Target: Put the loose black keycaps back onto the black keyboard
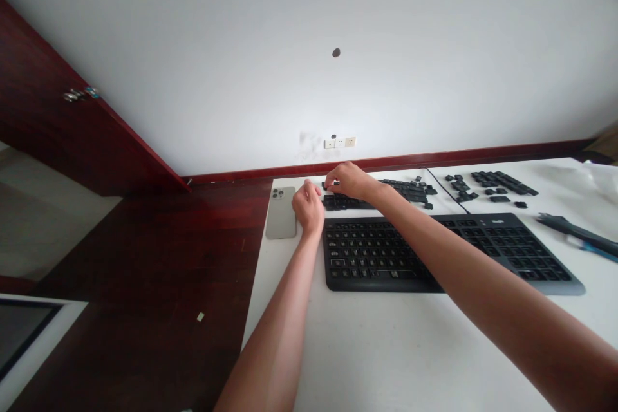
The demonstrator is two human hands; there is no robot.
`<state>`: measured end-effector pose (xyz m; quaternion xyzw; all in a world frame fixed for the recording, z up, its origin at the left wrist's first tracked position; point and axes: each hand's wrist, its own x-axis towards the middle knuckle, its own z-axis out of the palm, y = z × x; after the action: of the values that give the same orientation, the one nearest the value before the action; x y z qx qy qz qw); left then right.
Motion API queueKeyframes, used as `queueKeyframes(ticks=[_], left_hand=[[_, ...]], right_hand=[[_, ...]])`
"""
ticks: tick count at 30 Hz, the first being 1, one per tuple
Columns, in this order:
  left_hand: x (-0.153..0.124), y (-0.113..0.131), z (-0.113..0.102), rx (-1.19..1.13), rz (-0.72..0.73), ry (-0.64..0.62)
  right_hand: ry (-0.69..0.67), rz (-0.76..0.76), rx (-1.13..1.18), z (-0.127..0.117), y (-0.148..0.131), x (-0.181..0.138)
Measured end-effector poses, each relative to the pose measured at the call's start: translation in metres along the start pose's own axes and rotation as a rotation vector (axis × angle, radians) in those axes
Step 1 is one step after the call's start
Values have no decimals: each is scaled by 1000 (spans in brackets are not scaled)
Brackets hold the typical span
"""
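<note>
A black keyboard (434,251) with its keycaps removed lies on the white table (386,347). Behind it, several loose black keycaps (410,192) are laid out in rows. My right hand (348,181) reaches over the left end of those rows, fingers curled down and pinched on a keycap. My left hand (308,206) rests on the table just left of the keyboard's far corner, fingers curled closed; what it holds, if anything, is hidden.
A grey phone (280,212) lies face down left of my left hand. More keycaps (497,183) sit at the back right, and a dark tool with a blue part (577,236) lies at the right edge. A cable (447,192) runs from the keyboard. Dark red floor lies left of the table.
</note>
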<state>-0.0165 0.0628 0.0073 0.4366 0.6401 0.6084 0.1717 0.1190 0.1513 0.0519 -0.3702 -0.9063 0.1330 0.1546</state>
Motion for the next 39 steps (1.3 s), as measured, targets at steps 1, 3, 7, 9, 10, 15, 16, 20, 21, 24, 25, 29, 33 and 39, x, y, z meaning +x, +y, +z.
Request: queueKeyframes(ticks=[1, 3, 7, 9, 10, 15, 16, 20, 21, 24, 25, 29, 33, 39], left_hand=[[0, 0, 0, 4, -3, 1], [0, -1, 0, 8, -5, 5], [-1, -1, 0, 18, 32, 1], [-1, -1, 0, 17, 62, -9], [-1, -1, -1, 11, 69, -11], [-1, 0, 0, -26, 37, -4], [-1, 0, 0, -36, 33, -5], [-2, 0, 1, -61, 26, -6], [-2, 0, 1, -62, 27, -7], [-2, 1, 0, -58, 24, -8], [-2, 1, 0, -54, 19, -9], [-2, 0, 1, -28, 20, -9], [-2, -1, 1, -24, 38, -7], [-1, -2, 2, -25, 30, -10]], right_hand=[[32, 0, 5, -4, -3, -6], [132, -15, 43, -13, -14, -26], [257, -44, 278, -12, -49, -86], [228, -31, 385, -3, -65, -113], [210, -27, 418, 3, -71, -123], [185, -54, 435, 25, -76, -136], [180, -77, 416, 26, -75, -134], [175, -161, 355, 27, -73, -133], [178, -170, 348, 27, -73, -134], [180, -184, 317, 28, -76, -135], [177, -189, 300, 29, -77, -136], [167, -203, 240, 30, -79, -135], [156, -212, 219, 30, -80, -134], [102, -213, 195, 28, -81, -134]])
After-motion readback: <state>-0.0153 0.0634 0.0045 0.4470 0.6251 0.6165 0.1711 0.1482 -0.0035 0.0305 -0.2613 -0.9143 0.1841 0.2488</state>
